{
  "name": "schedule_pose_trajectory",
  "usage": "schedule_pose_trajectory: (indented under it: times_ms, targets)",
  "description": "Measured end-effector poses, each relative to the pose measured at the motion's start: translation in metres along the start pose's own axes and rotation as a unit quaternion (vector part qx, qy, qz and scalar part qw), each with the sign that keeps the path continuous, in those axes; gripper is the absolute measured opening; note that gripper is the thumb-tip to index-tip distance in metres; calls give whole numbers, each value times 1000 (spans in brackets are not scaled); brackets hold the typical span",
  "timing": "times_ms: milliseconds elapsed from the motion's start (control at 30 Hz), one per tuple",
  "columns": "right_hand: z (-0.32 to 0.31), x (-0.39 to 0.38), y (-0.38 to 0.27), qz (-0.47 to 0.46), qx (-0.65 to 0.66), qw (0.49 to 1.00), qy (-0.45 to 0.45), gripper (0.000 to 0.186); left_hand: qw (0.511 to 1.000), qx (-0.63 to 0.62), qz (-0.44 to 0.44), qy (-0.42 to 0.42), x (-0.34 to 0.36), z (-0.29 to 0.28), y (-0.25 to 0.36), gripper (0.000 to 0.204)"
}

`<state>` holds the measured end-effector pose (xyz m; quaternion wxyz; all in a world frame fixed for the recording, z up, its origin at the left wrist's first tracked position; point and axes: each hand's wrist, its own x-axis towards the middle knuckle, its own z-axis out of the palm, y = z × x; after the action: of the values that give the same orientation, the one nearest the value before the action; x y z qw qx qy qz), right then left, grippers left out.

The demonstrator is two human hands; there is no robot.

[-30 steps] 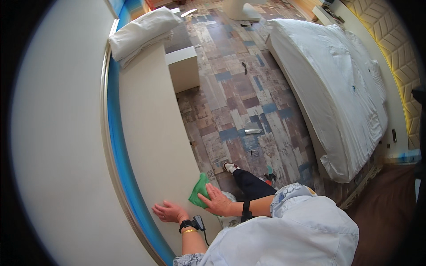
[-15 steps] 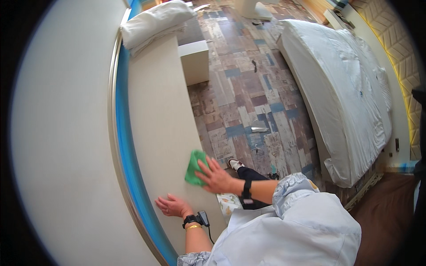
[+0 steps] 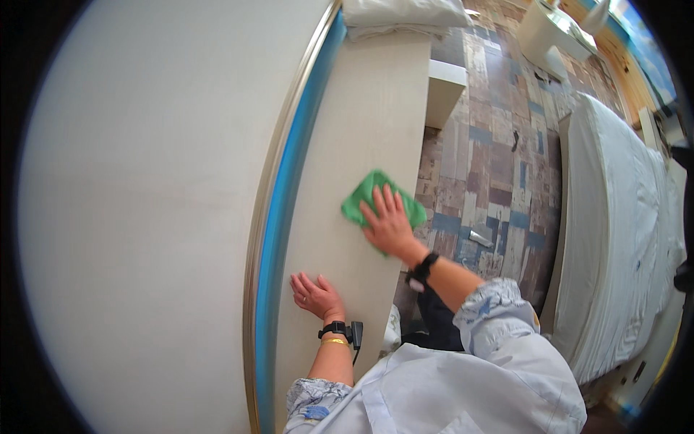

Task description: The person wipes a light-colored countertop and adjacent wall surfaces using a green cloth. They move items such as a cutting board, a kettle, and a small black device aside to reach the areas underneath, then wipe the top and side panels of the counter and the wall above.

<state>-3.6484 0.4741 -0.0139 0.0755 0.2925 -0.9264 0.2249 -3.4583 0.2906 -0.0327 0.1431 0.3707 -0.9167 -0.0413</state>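
My right hand (image 3: 390, 226) lies with fingers spread on a green cloth (image 3: 356, 205), pressing it against a long pale wooden surface (image 3: 376, 108). The cloth is rumpled and sticks out around the fingers and close to the surface's right edge. Nearer to me, my left hand (image 3: 319, 298) rests on the same surface beside its left edge. Its fingers are stretched out, and nothing is in it. A ring is on one finger, and a black wrist strap (image 3: 334, 329) with a small box and cable sits behind that hand.
A blue strip and metal trim (image 3: 269, 188) run along the left, by a white wall (image 3: 144, 181). Folded white bedding (image 3: 405, 13) lies on the surface's far end, above a white box-like cabinet (image 3: 444, 87). At right stands a white-covered bed (image 3: 614, 239) on a patchwork plank floor (image 3: 499, 166).
My right hand has pushed the green cloth farther away along the surface. My left hand still rests on the surface. The view has turned, so the bed and floor appear farther right.
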Motion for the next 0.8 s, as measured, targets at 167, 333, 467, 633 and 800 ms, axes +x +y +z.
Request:
schedule_pose_trajectory:
  times_ms: [167, 333, 467, 633, 800]
  targets:
    - [-22, -69, -51, -153, 97, 979, -96, 63, 1000, 5, -12, -8, 0, -4, 3, 55]
    - [-22, -16, -15, -144, 100, 979, -104, 58, 1000, -2, 0, 1, 0, -6, 2, 56]
    - [-8, 69, 24, -105, 35, 993, -42, 55, 1000, 10, -1, -2, 2, -10, 3, 58]
    - [21, 166, 50, -45, -29, 998, 20, 55, 1000, -4, -5, -2, 5, -16, 5, 59]
    - [50, 227, 43, 40, -89, 995, 8, 55, 1000, -11, -20, -10, 8, -23, 8, 57]
